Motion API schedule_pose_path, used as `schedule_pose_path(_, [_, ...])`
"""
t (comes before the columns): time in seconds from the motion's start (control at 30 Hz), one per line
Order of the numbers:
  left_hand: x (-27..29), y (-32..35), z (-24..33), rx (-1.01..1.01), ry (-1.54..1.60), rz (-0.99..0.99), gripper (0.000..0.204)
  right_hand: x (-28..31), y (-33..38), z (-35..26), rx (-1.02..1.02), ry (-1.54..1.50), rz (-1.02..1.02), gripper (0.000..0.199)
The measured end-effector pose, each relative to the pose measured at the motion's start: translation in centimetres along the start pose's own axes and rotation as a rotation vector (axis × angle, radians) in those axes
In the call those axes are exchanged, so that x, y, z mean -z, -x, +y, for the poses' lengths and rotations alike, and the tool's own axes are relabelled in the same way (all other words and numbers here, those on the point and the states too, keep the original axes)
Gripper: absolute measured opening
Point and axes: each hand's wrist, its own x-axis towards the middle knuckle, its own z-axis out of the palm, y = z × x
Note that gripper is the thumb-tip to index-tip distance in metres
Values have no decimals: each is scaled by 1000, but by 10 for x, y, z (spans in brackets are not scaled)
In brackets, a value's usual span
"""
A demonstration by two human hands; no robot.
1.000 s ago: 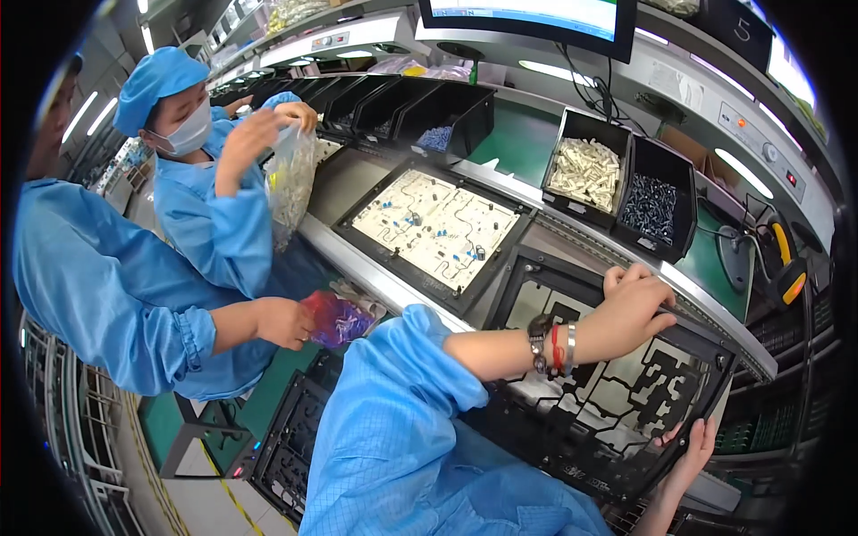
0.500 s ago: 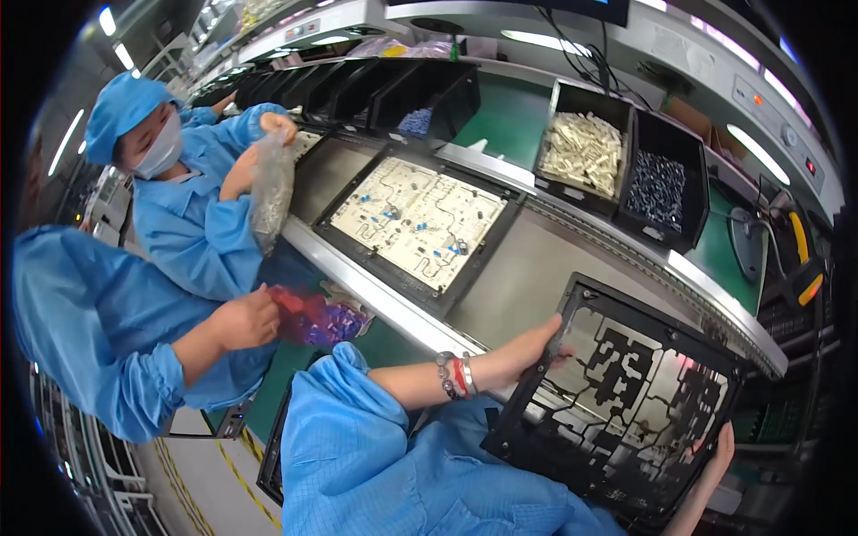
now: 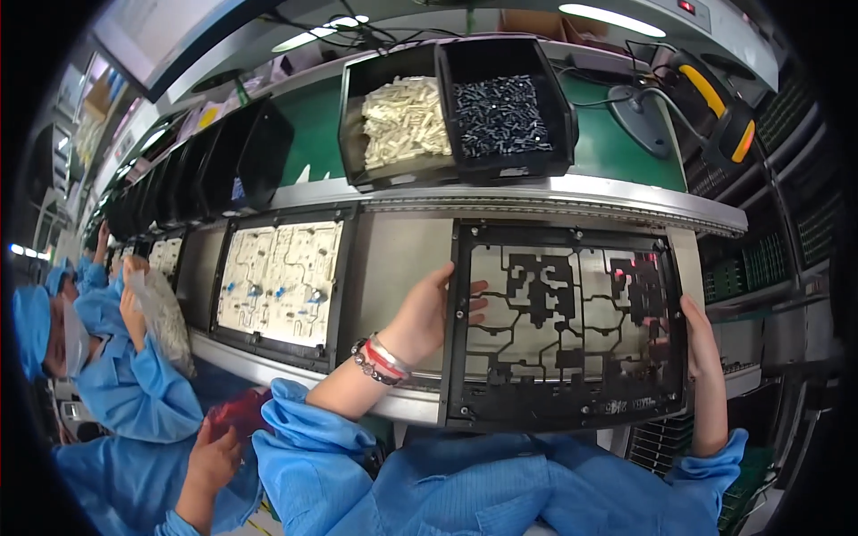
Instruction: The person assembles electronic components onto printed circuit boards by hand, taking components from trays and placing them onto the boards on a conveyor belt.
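Black carrier frame [image 3: 565,326] now lifted off the conveyor [image 3: 393,259], squared up in front; it was tilted lower right before. Left hand [image 3: 432,313] and right hand [image 3: 695,339] both clamp its side edges, looks ready for placing

A long grey tabletop [image 3: 402,259] is seen curving away to the left, edged by a metal rail [image 3: 554,192]. Above it, a green shelf [image 3: 313,125] is lined with black bins [image 3: 259,152]. Strip lights [image 3: 612,18] are mounted overhead, beside a monitor [image 3: 152,45]. Dark racks [image 3: 804,232] are stacked at the right.
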Motion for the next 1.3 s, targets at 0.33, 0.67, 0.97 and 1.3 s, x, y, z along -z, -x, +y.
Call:
schedule_pose_path(0.33, [1,-42,17,-11,-46,48,40,-1,-41,1,20,-9,4,36])
schedule_pose_path(0.67, [3,-66,-8,-161,-41,98,33,62,-73,8,303,455,230,61])
schedule_pose_path(0.97, [20,-152,-50,-100,-141,-284,48,39,-22,5,973,482,521,45])
schedule_pose_path(1.3, [65,-115,-16,-127,-108,-291,32,16,155,86,669,517,989,35])
